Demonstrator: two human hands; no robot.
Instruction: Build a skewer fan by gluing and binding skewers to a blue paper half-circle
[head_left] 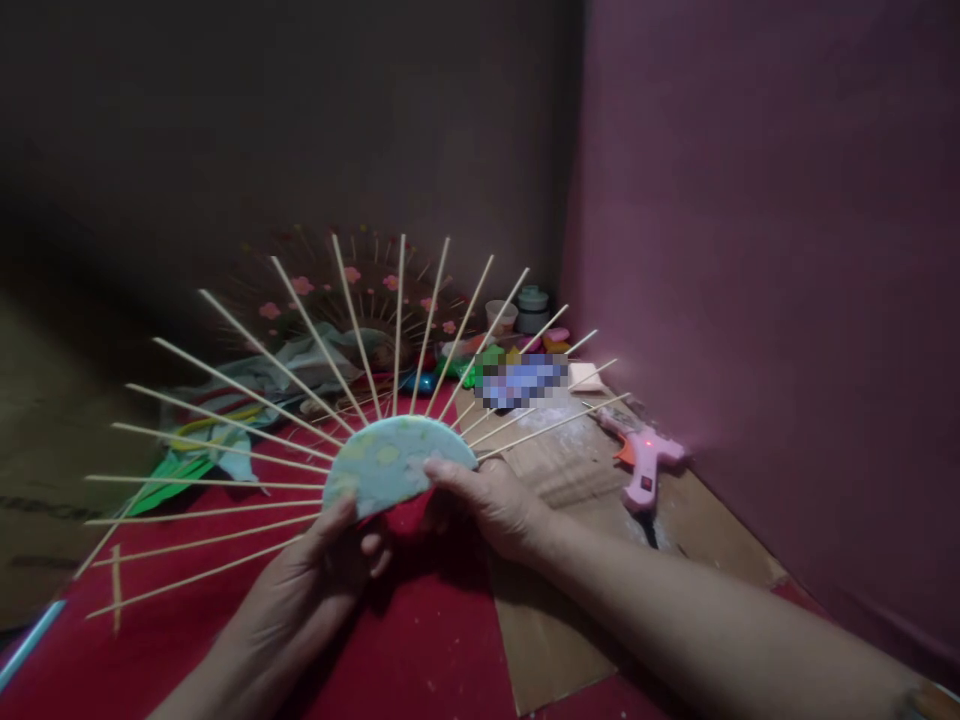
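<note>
A pale blue half-disc with yellowish patches (397, 462) is held up in front of me. Many thin wooden sticks (308, 305) fan out from its curved edge, like the ribs of a hand fan. My left hand (319, 570) grips the disc's lower left edge, thumb on the front face. At the lower right edge my right hand (491, 500) pinches it, thumb also on the front. The fingers behind the disc are partly hidden. Near the outer tips of the lowest left sticks, a short stick (116, 588) lies crosswise.
A pink glue gun (649, 460), its red light lit, lies on a brown board (559, 640) by the pink wall. Red cloth (409, 640) covers the surface. Behind are a finished-looking fan with pink flowers (301, 286), a lidded jar (533, 310), a cup (501, 316) and coloured scraps.
</note>
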